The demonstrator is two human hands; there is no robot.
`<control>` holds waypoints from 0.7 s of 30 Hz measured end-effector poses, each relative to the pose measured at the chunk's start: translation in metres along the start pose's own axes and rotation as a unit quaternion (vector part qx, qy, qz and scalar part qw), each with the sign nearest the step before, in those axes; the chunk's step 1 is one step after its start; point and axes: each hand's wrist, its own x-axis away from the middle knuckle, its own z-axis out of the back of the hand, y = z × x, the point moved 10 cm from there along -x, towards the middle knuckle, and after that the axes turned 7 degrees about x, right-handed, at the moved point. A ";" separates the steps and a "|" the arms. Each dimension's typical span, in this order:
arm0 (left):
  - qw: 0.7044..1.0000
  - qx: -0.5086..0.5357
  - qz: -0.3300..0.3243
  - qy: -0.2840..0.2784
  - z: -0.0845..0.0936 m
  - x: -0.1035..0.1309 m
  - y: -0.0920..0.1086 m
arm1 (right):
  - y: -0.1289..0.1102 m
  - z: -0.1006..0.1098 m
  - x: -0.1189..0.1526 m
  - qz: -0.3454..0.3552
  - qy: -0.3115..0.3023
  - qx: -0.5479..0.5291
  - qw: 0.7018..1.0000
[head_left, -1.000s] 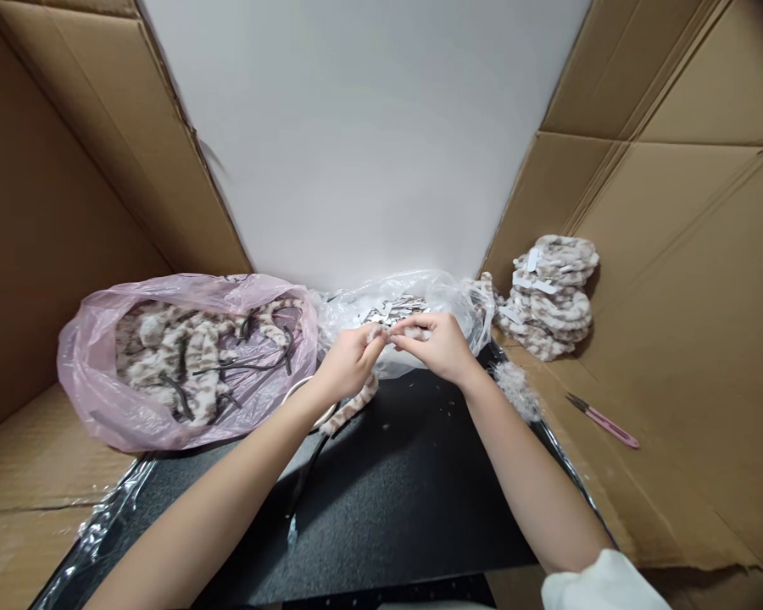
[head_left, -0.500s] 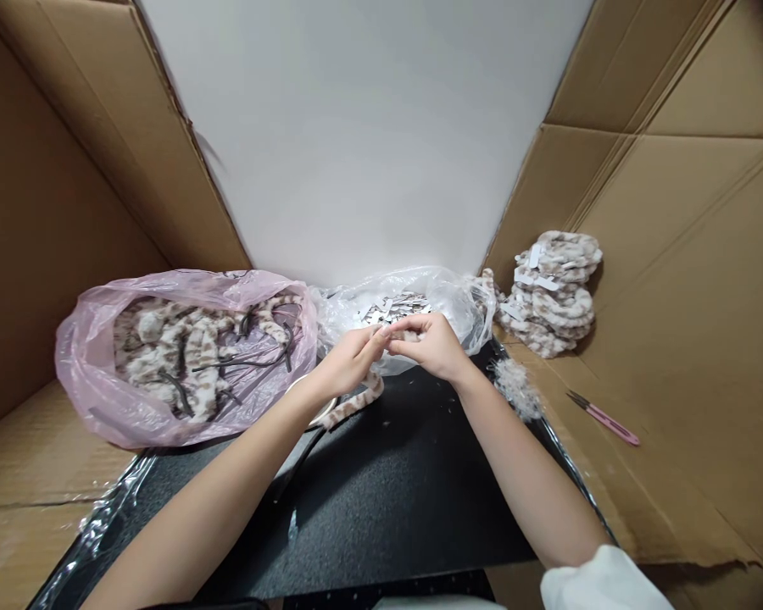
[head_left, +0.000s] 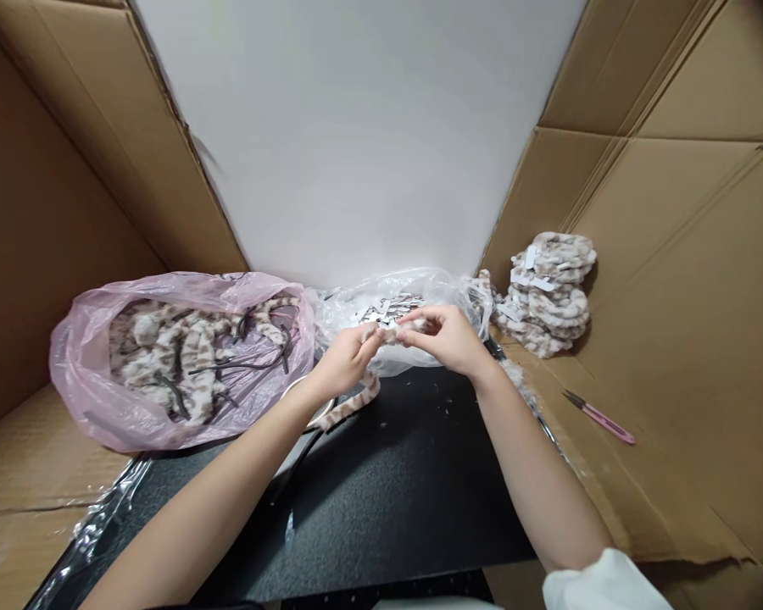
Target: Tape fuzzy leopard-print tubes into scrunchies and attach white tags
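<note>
Between my two hands stretches a fluffy white-and-brown fur strip (head_left: 391, 335), held above the near side of a clear plastic bag. My left hand (head_left: 351, 354) pinches it on one side. My right hand (head_left: 443, 341) grips it a little farther right, thumb and fingers closed on it. Below my left hand, more spotted fur strip (head_left: 353, 405) hangs or lies over the black table; whether it joins the held part I cannot tell. A pale cord loop and a dark cord show beside my left forearm. Small white tags (head_left: 391, 307) lie in the clear bag (head_left: 343, 303) behind my hands.
At left, a pink plastic bag (head_left: 82, 373) holds spotted fur pieces with dark cords. A stack of fur rings (head_left: 550, 296) with white tags stands at right. Pink-handled snips (head_left: 601, 417) lie on the cardboard. Cardboard walls (head_left: 661, 254) flank the black table (head_left: 387, 491).
My right hand has shifted slightly right, away from my left hand, and more of the fur strip shows between them. The view has moved slightly.
</note>
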 end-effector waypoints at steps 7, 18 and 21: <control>1.000 -0.028 -0.012 0.001 -0.001 0.001 0.003 | 0.005 -0.015 -0.004 0.001 0.012 -0.033 0.999; 0.998 0.030 0.000 -0.057 -0.008 0.001 0.000 | -0.009 -0.010 -0.001 0.045 0.041 0.019 0.998; 0.994 0.075 0.018 -0.076 -0.012 0.001 -0.005 | -0.008 -0.013 -0.002 0.044 0.032 0.006 0.998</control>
